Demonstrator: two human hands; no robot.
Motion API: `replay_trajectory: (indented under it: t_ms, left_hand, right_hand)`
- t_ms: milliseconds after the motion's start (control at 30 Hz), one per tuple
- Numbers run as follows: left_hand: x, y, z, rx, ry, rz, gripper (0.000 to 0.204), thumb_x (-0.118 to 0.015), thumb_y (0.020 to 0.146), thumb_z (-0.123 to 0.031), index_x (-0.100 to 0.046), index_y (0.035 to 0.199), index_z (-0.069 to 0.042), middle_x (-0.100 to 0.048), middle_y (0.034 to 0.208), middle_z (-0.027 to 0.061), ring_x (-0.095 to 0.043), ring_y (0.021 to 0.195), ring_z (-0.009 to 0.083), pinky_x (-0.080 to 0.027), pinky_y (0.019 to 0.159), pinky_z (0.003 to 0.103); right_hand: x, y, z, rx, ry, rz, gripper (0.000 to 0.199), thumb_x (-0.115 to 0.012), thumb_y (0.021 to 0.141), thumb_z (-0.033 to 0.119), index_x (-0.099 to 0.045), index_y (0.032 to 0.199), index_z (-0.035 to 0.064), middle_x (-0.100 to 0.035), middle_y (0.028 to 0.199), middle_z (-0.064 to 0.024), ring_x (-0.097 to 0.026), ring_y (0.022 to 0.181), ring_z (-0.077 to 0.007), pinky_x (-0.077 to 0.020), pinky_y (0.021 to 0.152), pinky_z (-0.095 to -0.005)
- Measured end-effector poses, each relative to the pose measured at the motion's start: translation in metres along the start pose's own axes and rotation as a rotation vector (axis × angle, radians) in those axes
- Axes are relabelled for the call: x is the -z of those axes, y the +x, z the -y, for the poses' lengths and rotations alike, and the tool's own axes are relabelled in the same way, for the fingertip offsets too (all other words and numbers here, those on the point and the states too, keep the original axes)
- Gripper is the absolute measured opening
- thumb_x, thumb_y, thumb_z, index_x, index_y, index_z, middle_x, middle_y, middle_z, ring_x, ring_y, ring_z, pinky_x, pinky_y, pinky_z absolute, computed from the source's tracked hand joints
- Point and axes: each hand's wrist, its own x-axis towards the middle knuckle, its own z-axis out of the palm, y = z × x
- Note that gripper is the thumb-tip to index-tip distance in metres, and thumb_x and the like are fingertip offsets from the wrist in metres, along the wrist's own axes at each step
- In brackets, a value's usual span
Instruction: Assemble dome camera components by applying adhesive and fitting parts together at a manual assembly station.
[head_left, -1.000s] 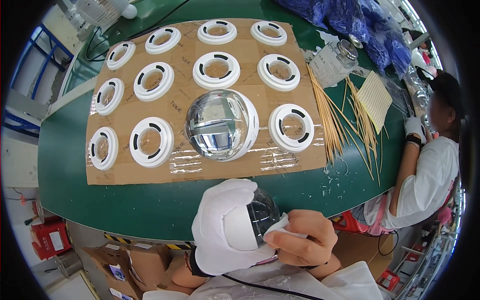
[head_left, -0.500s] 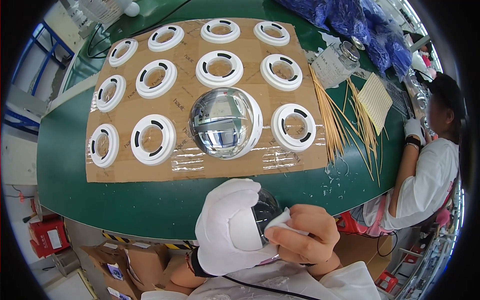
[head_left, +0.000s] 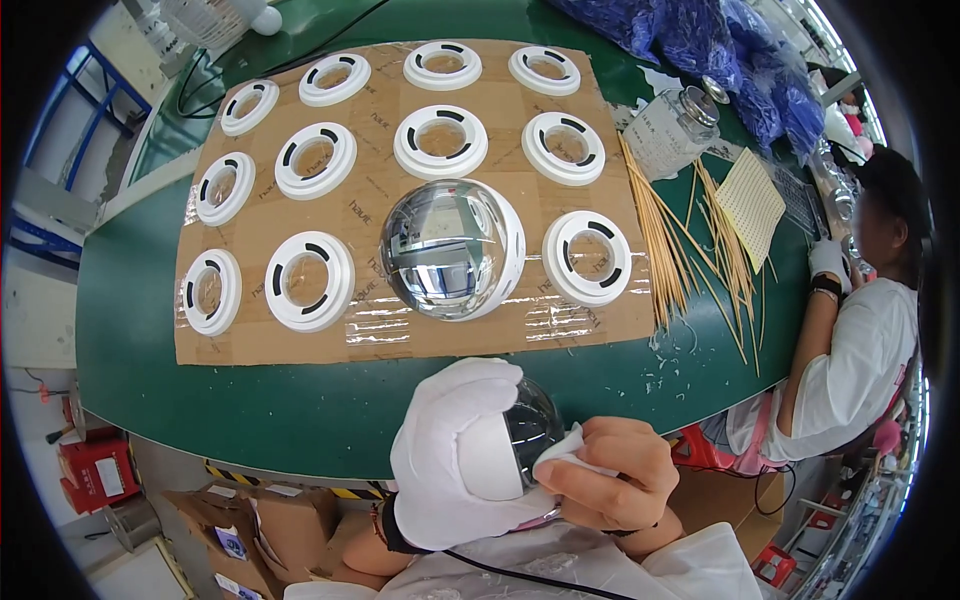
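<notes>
My left hand (head_left: 435, 455), in a white glove, is wrapped round a dark glossy dome (head_left: 533, 425) with a white collar, held in front of the table's near edge. Bare and pinching, my right hand (head_left: 622, 475) presses a folded white cloth (head_left: 566, 452) to the dome's lower right side. Beyond my hands, a mirror-like ball (head_left: 440, 250) rests in a white ring base on a cardboard sheet (head_left: 400, 345). Around it several white rings with black curved pads, such as this white ring (head_left: 588, 258), lie in rows.
Thin wooden sticks (head_left: 655, 235) lie right of the cardboard, beside a glass jar (head_left: 675, 125) and a yellow dotted sheet (head_left: 748, 205). Blue plastic bags (head_left: 690, 40) are heaped at the far right. A co-worker (head_left: 850, 330) sits at right. Cardboard boxes (head_left: 265, 530) stand below the table.
My right hand and the cloth have shifted very slightly on the dome, while my left hand keeps its hold. The table scene sits a little lower in the picture.
</notes>
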Motion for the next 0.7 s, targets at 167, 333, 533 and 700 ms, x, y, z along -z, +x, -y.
replay_trajectory:
  t_ms: [167,333,533,700]
  left_hand:
    - [-0.001,-0.001,0.002,-0.005,-0.012,-0.024,0.069,-0.087,0.056,-0.021,-0.049,0.111,-0.004,-0.056,0.111,0.0184,-0.058,0.100,0.0305,-0.048,0.084,0.037]
    - [0.001,0.001,0.001,-0.024,0.014,-0.010,0.069,-0.087,0.056,-0.020,-0.051,0.112,-0.004,-0.057,0.111,0.0178,-0.059,0.099,0.0309,-0.049,0.083,0.037]
    - [0.001,0.000,0.001,-0.015,0.041,-0.002,0.068,-0.085,0.057,-0.022,-0.047,0.110,-0.004,-0.055,0.110,0.0189,-0.057,0.100,0.0306,-0.046,0.086,0.038]
    - [0.000,0.002,-0.001,0.011,-0.003,-0.001,0.068,-0.086,0.056,-0.022,-0.047,0.110,-0.004,-0.055,0.109,0.0184,-0.057,0.100,0.0300,-0.046,0.085,0.038]
  right_hand:
    - [-0.002,0.004,-0.005,0.017,0.016,-0.003,0.029,-0.074,0.056,-0.001,-0.071,0.083,0.0109,-0.045,0.082,-0.0044,-0.053,0.063,-0.0197,-0.0488,0.055,-0.0293]
    - [0.001,0.003,-0.001,0.001,0.006,0.008,0.029,-0.073,0.056,-0.001,-0.071,0.083,0.0102,-0.045,0.083,-0.0049,-0.053,0.062,-0.0192,-0.0487,0.055,-0.0295]
    - [-0.002,0.009,-0.003,0.022,0.032,0.022,0.029,-0.073,0.056,-0.002,-0.071,0.083,0.0101,-0.045,0.082,-0.0043,-0.053,0.062,-0.0184,-0.0479,0.053,-0.0286]
    - [-0.007,0.006,-0.006,0.100,0.056,-0.109,0.033,-0.069,0.053,0.002,-0.068,0.086,-0.0010,-0.048,0.082,-0.0062,-0.048,0.049,-0.0144,-0.0398,0.044,-0.0246]
